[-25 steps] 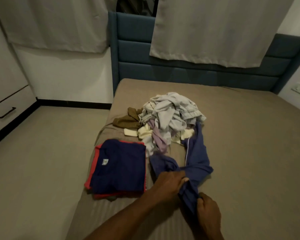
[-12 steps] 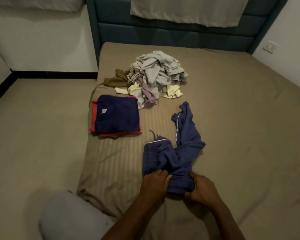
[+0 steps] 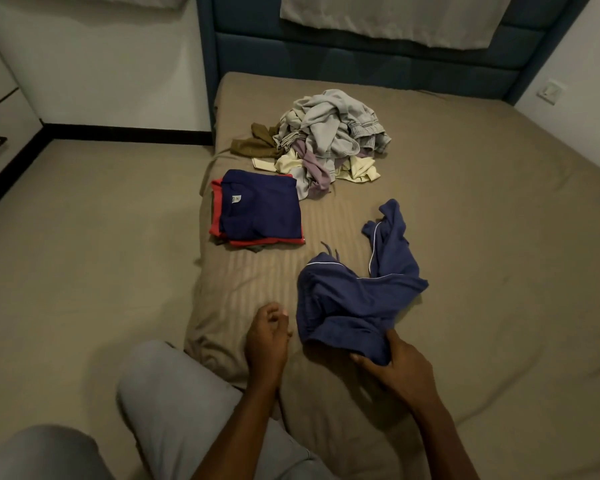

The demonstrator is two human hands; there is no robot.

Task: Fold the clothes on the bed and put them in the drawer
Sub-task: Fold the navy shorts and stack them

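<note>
Crumpled blue shorts [image 3: 354, 299] with white piping lie on the tan bed [image 3: 482, 237] near its front edge. My right hand [image 3: 392, 365] grips their near lower edge. My left hand [image 3: 267, 337] hovers just left of the shorts, fingers loosely curled, holding nothing. A folded stack [image 3: 260, 211], navy on top of red, sits at the bed's left edge. Behind it lies a heap of unfolded clothes [image 3: 329, 136] in grey, cream, lilac and olive. A white drawer front [image 3: 0, 133] with a black handle shows at the far left.
A blue padded headboard [image 3: 361, 60] and hanging curtains close off the back. Beige floor [image 3: 84, 237] runs along the bed's left side. My knees in grey trousers [image 3: 174, 403] press against the bed's front corner. A wall switch [image 3: 551, 92] is at the right.
The shorts were pulled out of the heap toward the front edge. My left hand has let go of them and moved left; my right hand still holds them. The camera tilted down.
</note>
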